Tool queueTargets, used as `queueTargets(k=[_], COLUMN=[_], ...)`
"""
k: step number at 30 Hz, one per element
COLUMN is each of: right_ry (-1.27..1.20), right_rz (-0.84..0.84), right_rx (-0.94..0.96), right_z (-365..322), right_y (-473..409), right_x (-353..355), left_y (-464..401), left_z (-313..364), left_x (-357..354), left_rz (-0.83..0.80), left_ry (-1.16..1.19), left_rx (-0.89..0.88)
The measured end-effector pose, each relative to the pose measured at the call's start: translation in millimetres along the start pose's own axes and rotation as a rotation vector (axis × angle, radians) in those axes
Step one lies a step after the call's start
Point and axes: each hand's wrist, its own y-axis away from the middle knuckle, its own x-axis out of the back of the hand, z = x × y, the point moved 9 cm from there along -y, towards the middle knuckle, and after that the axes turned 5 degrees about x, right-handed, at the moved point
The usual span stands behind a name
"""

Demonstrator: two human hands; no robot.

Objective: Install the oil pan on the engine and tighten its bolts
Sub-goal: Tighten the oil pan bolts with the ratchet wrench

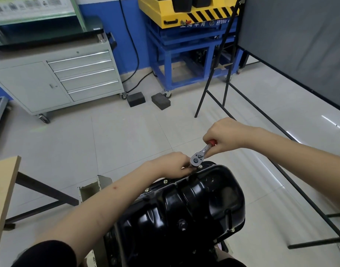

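From the head camera: the black oil pan (200,201) sits in place on the engine (115,245), and the ratchet wrench (200,154) is on a bolt at the pan's far edge, near its far-left corner. The right hand (226,136) is wrapped round the red handle. The left hand (173,163) curls in at the ratchet head, fingers tucked beneath it, apparently steadying the socket, though exactly what they pinch is hidden.

Risks now, as I judge them: if the socket sits crooked, a hard pull could slip it off and round the bolt head, or drive knuckles into the flange. Those left fingers are close to the swing. More flange bolts (165,181) line the left edge; tightening one fully before the rest could seat the pan unevenly.

Writing: the yellow machine (165,10) at the back reads "HYXN", partly cut off, beside blurred characters I can't read.
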Motion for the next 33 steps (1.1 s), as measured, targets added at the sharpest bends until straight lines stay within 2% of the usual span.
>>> queueTargets(k=[3,8,13,18,22,25,30,33], right_ry=[-0.023,-0.200,-0.167,-0.307,-0.389,-0.396,-0.335,-0.354], right_rz=[-0.006,-0.049,0.010,0.050,0.116,0.165,0.165,0.182], right_rx=[-0.044,-0.129,-0.304,-0.528,-0.600,-0.543,-0.203,-0.118], right_z=[2.6,6.1,0.3,-15.7,-19.1,-16.7,-3.8,10.8], right_y=[-0.9,13.1,35.3,61.9,73.4,73.8,41.1,20.3], right_x=[-4.5,-11.5,-19.7,-38.3,-41.5,-37.5,-14.4,-0.4], left_y=[0.6,0.0,0.0,1.8,1.1,-0.3,-0.7,0.1], left_z=[1.3,2.0,1.2,1.3,1.7,1.2,2.1,0.6], left_x=[0.8,1.6,2.7,1.5,-0.1,-1.5,-2.6,-1.2], left_rz=[0.011,0.015,0.017,0.010,0.005,0.015,0.024,0.039], left_ry=[0.009,0.044,0.075,0.109,0.102,0.083,0.039,0.058], left_rx=[-0.018,-0.039,-0.046,-0.057,-0.043,-0.020,-0.004,0.013])
